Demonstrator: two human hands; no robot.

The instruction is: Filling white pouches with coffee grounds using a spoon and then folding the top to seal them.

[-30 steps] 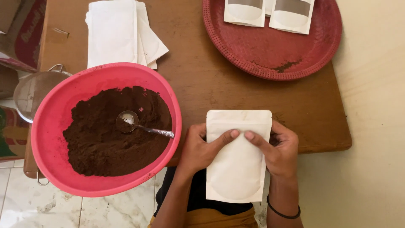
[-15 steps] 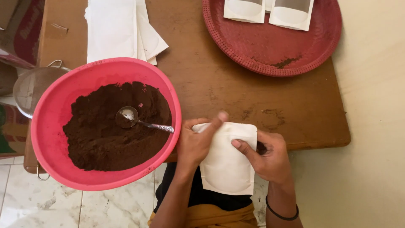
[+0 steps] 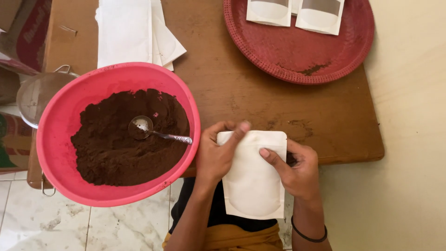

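Head view is showing both hands gripping a white pouch [image 3: 253,179] at the near edge of the wooden table [image 3: 241,88]. The left hand [image 3: 218,155] is pinching the pouch's upper left corner, its forefinger lying across the top edge; the right hand [image 3: 297,169] is holding the right side, thumb pressing on the front face. The pouch is lying between the two hands, about equally near each, its long axis running away from the person, top edge pointing toward the table's middle and rounded bottom hanging over the lap. Whether its mouth is open I cannot tell. Just left of the left hand, a pink bowl [image 3: 60,135] of dark brown powder [image 3: 125,148] is holding a metal spoon [image 3: 155,132], handle pointing toward the pouch. Farther off, flat white pouches [image 3: 127,30] are lying stacked, and a red tray [image 3: 297,51] is carrying two more.
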